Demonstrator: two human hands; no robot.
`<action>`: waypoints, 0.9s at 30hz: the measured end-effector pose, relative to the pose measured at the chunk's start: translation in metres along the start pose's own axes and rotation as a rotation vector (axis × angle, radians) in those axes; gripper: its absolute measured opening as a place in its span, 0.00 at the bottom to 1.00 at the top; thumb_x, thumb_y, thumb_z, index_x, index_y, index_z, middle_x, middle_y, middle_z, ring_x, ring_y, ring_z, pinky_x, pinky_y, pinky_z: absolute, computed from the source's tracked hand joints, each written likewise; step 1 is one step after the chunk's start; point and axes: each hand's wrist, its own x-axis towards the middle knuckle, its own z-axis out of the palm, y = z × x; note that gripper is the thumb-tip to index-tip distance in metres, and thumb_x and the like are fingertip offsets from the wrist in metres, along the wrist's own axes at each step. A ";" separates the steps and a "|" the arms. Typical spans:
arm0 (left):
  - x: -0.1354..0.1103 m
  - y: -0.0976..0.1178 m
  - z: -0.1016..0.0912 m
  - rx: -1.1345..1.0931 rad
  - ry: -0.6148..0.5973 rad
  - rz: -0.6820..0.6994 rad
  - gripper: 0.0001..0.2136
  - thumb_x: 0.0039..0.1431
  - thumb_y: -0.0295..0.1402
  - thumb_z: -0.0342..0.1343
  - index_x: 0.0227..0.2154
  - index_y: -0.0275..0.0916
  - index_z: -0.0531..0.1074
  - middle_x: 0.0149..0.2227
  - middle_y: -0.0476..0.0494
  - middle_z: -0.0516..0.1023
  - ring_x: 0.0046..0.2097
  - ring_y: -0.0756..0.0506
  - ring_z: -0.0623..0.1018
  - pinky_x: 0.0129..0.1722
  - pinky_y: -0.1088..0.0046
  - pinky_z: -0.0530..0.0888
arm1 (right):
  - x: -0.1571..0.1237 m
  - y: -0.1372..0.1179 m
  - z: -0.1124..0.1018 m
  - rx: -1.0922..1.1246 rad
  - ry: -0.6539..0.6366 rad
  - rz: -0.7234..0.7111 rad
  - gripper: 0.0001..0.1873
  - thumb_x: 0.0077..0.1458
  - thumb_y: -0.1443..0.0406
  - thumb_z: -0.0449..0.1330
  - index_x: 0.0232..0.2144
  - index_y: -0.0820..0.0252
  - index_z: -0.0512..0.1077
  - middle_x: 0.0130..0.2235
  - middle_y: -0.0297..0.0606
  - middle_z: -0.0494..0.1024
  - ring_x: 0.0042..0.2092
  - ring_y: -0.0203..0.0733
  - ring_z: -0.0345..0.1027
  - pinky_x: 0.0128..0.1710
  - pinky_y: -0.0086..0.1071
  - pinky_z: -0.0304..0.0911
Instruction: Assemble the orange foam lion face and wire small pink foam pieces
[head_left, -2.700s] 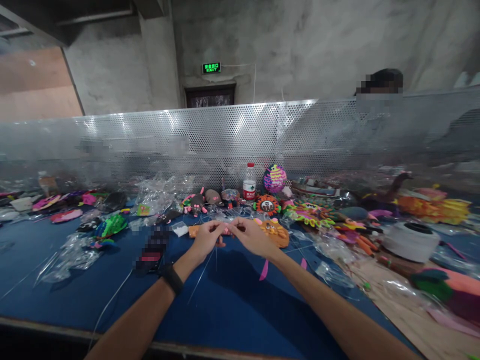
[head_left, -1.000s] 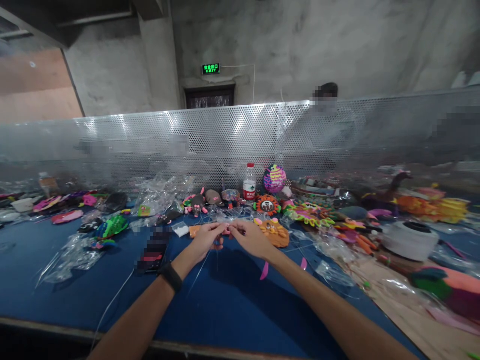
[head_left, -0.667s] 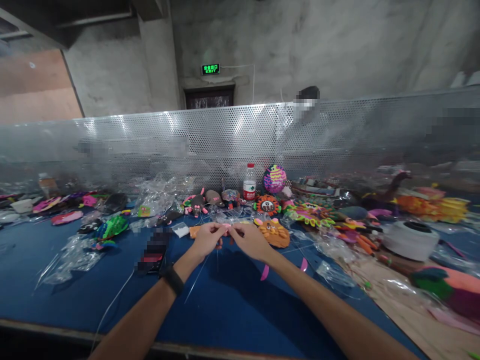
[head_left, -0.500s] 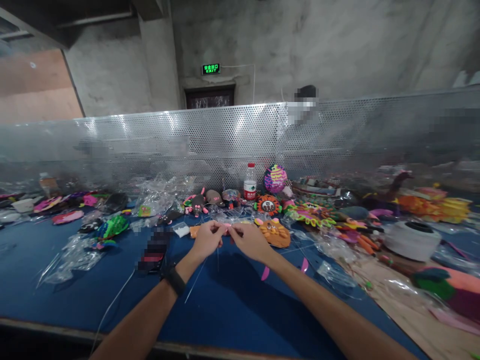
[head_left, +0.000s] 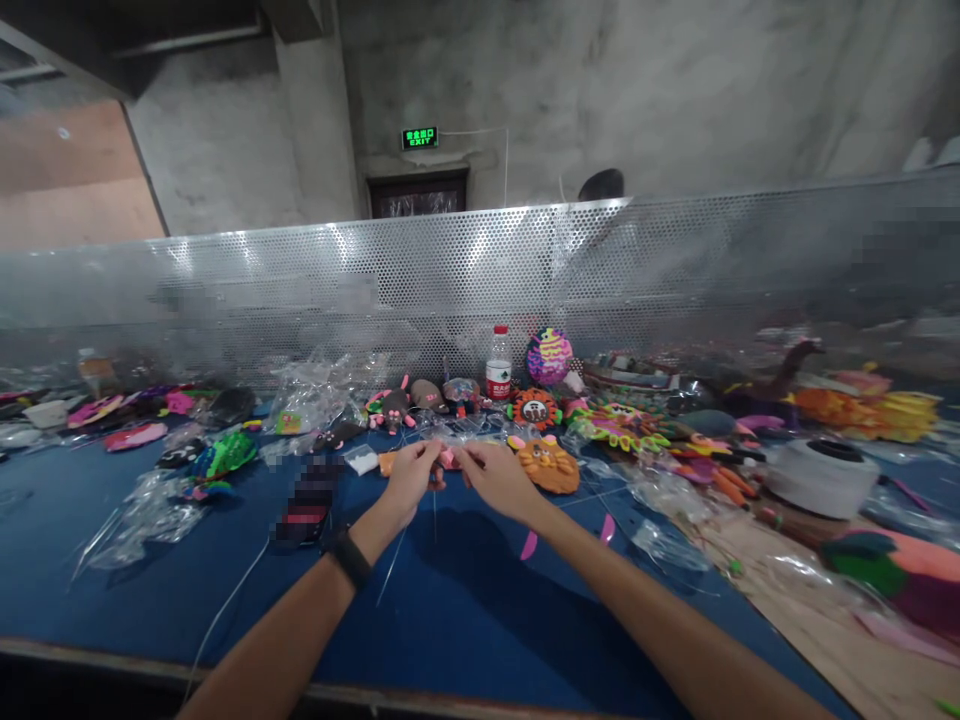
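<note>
Little has shifted since the earlier frames: both hands remain together above the blue surface (head_left: pixel 450 620), their fingertips a shade closer and raised slightly, while the person behind the perforated metal screen (head_left: pixel 480 270) has walked leftward, so that only a dark head top shows above its edge. The left hand (head_left: pixel 409 478) and the right hand (head_left: pixel 499 478) are both pinched shut on a small pink piece (head_left: pixel 448 459) held between them, just in front of the water bottle (head_left: pixel 498 364), which serves as landmark. Thin clear threads (head_left: pixel 394 562) hang from the pinch down toward the near edge of the surface; exactly how the fingers grip them cannot be told. The steadiness of the pose suggests fine work at the fingertips going on without a break, probably tying or threading. An orange lion-faced toy (head_left: pixel 551 466) lies in front of the bottle and to its right, just beside the right hand. A dark phone (head_left: pixel 306 500) lies in front of the bottle and well to its left, near the left wrist with its black band (head_left: pixel 346 556). A white tape roll (head_left: pixel 821 478) sits far right of the bottle.
</note>
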 end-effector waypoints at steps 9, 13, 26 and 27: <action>-0.001 0.006 -0.001 -0.156 -0.068 -0.110 0.18 0.46 0.47 0.61 0.24 0.35 0.68 0.18 0.55 0.62 0.17 0.57 0.61 0.16 0.82 0.59 | -0.001 0.001 0.000 0.046 0.003 0.004 0.21 0.60 0.62 0.46 0.18 0.57 0.66 0.18 0.32 0.72 0.24 0.37 0.65 0.29 0.29 0.57; -0.002 0.007 -0.002 0.010 -0.065 -0.042 0.20 0.44 0.49 0.61 0.23 0.35 0.68 0.19 0.54 0.64 0.18 0.56 0.63 0.16 0.81 0.61 | -0.001 0.000 -0.001 0.087 -0.023 0.031 0.20 0.60 0.61 0.46 0.19 0.57 0.67 0.19 0.32 0.72 0.23 0.37 0.65 0.27 0.29 0.57; -0.003 0.009 -0.007 0.127 -0.106 0.016 0.16 0.44 0.45 0.61 0.22 0.36 0.69 0.18 0.53 0.65 0.20 0.55 0.65 0.19 0.81 0.64 | -0.001 0.003 0.000 0.123 0.000 0.012 0.15 0.59 0.61 0.48 0.25 0.57 0.68 0.19 0.31 0.73 0.23 0.37 0.66 0.27 0.30 0.59; -0.003 0.009 -0.007 0.135 -0.112 0.016 0.15 0.44 0.45 0.61 0.22 0.36 0.70 0.18 0.53 0.65 0.20 0.55 0.65 0.19 0.81 0.64 | -0.001 0.004 0.000 0.125 0.008 0.016 0.14 0.59 0.61 0.48 0.25 0.57 0.68 0.19 0.31 0.72 0.23 0.37 0.66 0.27 0.30 0.59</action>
